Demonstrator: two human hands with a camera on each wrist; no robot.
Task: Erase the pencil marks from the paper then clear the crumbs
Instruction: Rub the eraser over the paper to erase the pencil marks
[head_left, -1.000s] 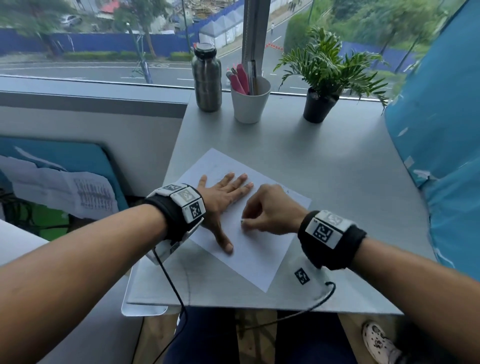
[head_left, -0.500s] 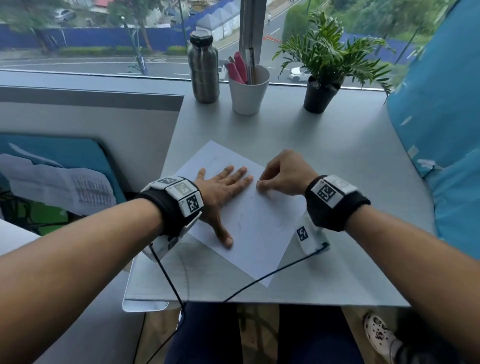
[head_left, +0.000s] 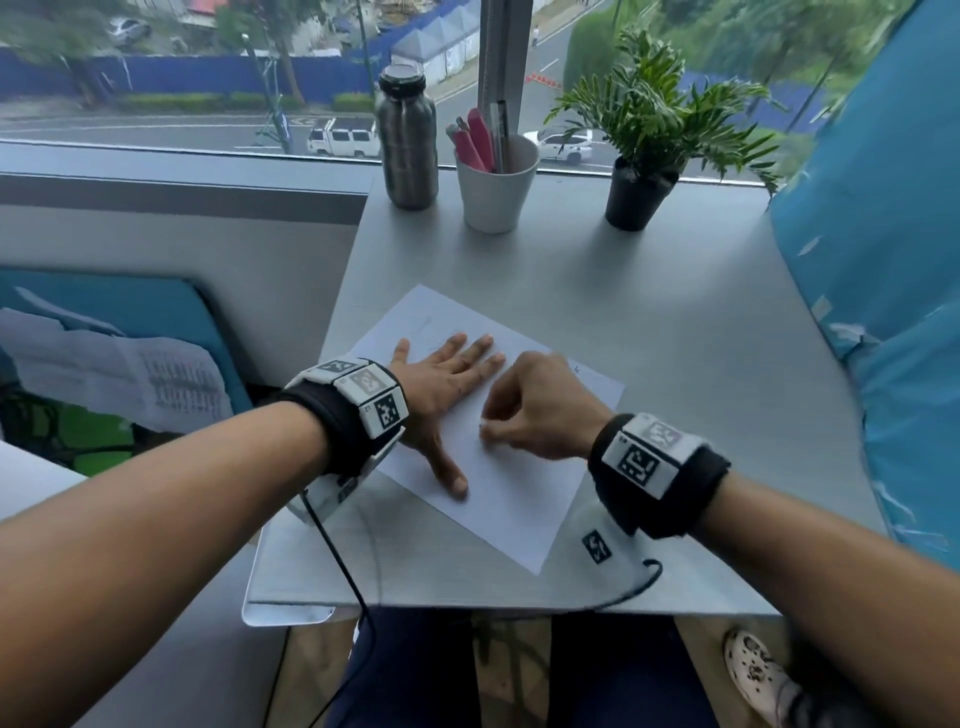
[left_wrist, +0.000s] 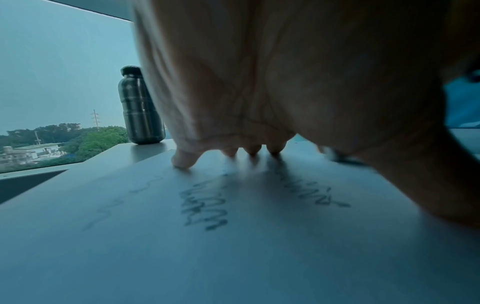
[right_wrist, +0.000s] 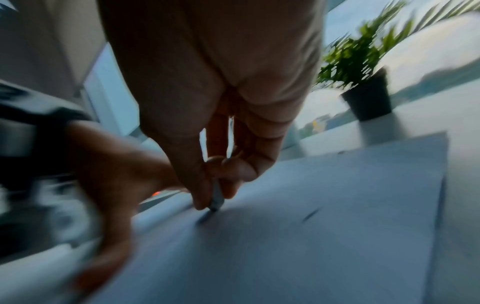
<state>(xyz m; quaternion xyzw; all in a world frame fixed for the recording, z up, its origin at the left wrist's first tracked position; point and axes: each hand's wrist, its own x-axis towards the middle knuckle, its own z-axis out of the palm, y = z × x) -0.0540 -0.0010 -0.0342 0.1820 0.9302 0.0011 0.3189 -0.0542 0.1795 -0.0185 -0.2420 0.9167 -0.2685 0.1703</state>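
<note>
A white sheet of paper lies at an angle on the grey table. My left hand lies flat on it with fingers spread, pressing it down. Pencil scribbles show on the paper under this hand in the left wrist view. My right hand is curled just right of the left hand and pinches a small eraser between thumb and fingers, its tip on the paper beside a dark mark. The right wrist view is blurred by motion.
At the back of the table stand a steel bottle, a white cup of pens and a potted plant. A blue cushion lines the right side. Wrist-camera cables hang over the near table edge.
My right hand slid up the paper half a second ago and has come back down toward me, rubbing with the eraser. The left hand has stayed flat on the sheet.
</note>
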